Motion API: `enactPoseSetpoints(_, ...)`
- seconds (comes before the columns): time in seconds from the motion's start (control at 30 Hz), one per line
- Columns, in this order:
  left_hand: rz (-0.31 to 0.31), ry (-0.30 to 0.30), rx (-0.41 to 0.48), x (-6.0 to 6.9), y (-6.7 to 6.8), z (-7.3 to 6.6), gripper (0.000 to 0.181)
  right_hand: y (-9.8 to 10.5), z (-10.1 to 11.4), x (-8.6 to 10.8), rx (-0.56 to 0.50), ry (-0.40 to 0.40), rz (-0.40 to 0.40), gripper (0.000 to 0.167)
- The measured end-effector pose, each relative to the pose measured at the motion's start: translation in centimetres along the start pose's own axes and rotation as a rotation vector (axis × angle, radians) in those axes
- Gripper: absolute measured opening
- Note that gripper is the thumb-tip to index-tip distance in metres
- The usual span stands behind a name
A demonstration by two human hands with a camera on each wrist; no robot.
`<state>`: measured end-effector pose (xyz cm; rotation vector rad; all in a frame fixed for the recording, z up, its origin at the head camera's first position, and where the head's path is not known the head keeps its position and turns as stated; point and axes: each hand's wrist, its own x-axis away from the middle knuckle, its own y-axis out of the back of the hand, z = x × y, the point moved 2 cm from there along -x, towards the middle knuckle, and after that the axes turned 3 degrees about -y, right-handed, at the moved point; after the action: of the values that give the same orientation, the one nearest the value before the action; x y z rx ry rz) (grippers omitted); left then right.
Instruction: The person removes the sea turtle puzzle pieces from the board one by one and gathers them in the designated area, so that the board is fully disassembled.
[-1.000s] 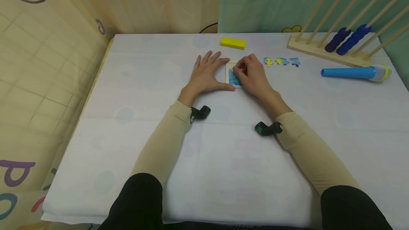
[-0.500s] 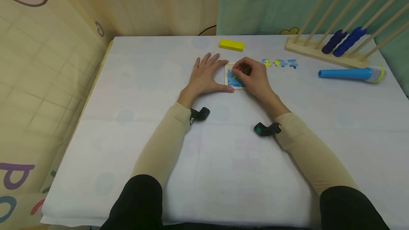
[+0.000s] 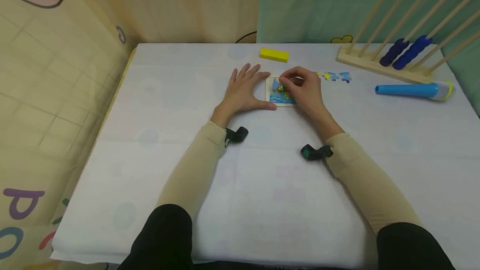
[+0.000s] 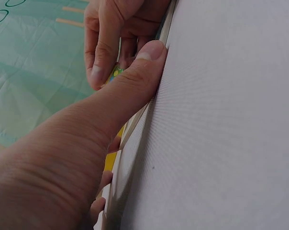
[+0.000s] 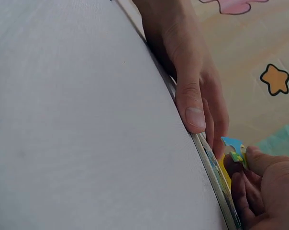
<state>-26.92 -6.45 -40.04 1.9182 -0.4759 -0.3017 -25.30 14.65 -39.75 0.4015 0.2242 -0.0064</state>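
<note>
A small framed jigsaw puzzle (image 3: 268,91) with a blue picture lies on the white-covered table. My left hand (image 3: 241,91) rests beside it with fingers spread, the thumb along its near edge and the index finger near its far left corner. In the right wrist view, my right hand (image 5: 273,187) pinches a blue and green puzzle piece (image 5: 237,152) between thumb and finger, tilted just above the frame. From the head view, the right hand hides the frame's right side. Several loose puzzle pieces (image 3: 333,76) lie to the right, one of them partly hidden behind that hand.
A yellow block (image 3: 274,55) lies behind the puzzle. A wooden peg stand (image 3: 382,68) with dark blue beads is at the back right. In front of it lies a blue toy microphone (image 3: 406,90). Printed curtains (image 3: 307,7) hang behind the table.
My right hand has shifted slightly right over the puzzle, uncovering more of the picture and covering part of the nearest loose piece. My left hand stays in place at the frame.
</note>
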Motion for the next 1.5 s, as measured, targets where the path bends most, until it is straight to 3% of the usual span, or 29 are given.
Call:
enactPoseSetpoints(0.2, 0.004, 0.005, 0.003, -0.1, -0.1, 0.0, 0.109, 1.2, 0.1, 0.1, 0.043, -0.026, -0.038, 0.026)
enactPoseSetpoints(0.4, 0.005, 0.0, 0.01, 0.1, 0.1, -0.2, 0.108, 3.8, -0.8, 0.7, 0.111, -0.108, -0.114, 0.03)
enactPoseSetpoints(0.6, 0.019, 0.01, 0.012, 0.3, 0.1, -0.1, 0.108, 5.9, -1.7, 1.5, 0.2, -0.09, -0.221, 0.028)
enactPoseSetpoints(1.03, 0.016, 0.005, 0.008, 0.1, 0.0, -0.2, 0.109, 7.2, -2.4, 2.0, 0.408, -0.08, -0.225, 0.029)
enactPoseSetpoints(1.5, 0.025, 0.012, 0.005, 0.0, 0.0, -0.1, 0.109, 7.4, -2.6, 1.8, 0.438, -0.064, -0.228, 0.031)
